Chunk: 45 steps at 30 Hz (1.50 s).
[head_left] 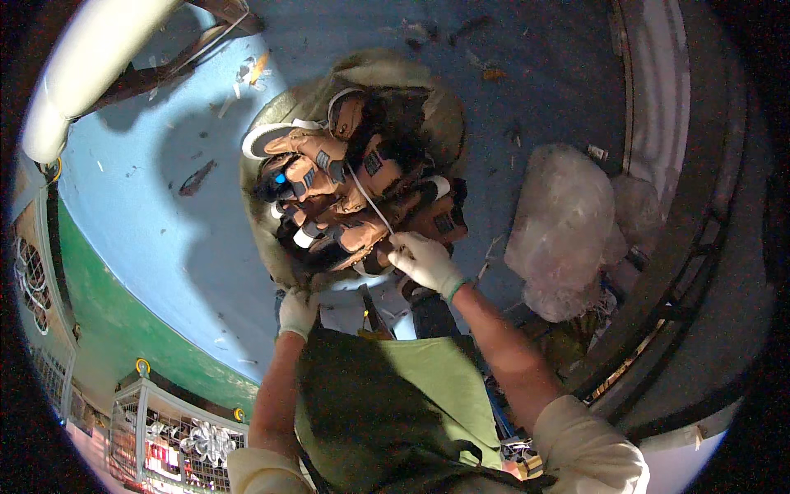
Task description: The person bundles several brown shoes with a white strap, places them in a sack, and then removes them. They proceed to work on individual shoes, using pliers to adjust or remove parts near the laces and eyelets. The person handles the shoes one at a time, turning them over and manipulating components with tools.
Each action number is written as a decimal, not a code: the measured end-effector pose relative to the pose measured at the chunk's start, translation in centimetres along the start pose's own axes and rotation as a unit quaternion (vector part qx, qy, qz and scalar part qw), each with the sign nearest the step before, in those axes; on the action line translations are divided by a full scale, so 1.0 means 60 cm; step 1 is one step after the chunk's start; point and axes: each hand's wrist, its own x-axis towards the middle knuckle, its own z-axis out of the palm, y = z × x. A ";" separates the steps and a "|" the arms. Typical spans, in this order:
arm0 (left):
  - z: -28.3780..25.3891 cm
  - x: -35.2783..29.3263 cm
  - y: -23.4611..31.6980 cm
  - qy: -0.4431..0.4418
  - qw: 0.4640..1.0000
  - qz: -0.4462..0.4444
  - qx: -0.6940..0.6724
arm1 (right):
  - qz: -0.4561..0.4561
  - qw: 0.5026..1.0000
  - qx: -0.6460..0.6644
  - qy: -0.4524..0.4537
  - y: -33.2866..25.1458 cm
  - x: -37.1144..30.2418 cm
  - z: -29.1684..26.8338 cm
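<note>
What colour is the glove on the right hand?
The glove is white with a green cuff edge, clearest in the head view.

Clock centred on sack (448,115). Widest room at 9: a hand can pass over blue floor (107,181), small scraps only. 12 passable too. 3 to 4: plastic bag (564,222) bulges, floor gap between. 10, farther out: pole (90,74). 6: apron (428,370). Inside, shoes (315,148) crowd; strip (370,199) crosses them to right hand (424,262), 5.
</note>
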 end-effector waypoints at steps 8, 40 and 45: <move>-0.134 0.145 0.018 0.381 0.924 0.013 0.025 | 0.159 0.888 0.130 0.411 0.203 0.102 -0.161; -0.297 0.049 0.069 0.475 0.776 0.036 -0.414 | 0.020 0.926 0.065 0.372 0.290 0.222 -0.290; -0.186 0.087 -0.010 0.335 0.826 0.006 -0.453 | 0.079 0.968 0.087 0.220 0.283 0.139 -0.204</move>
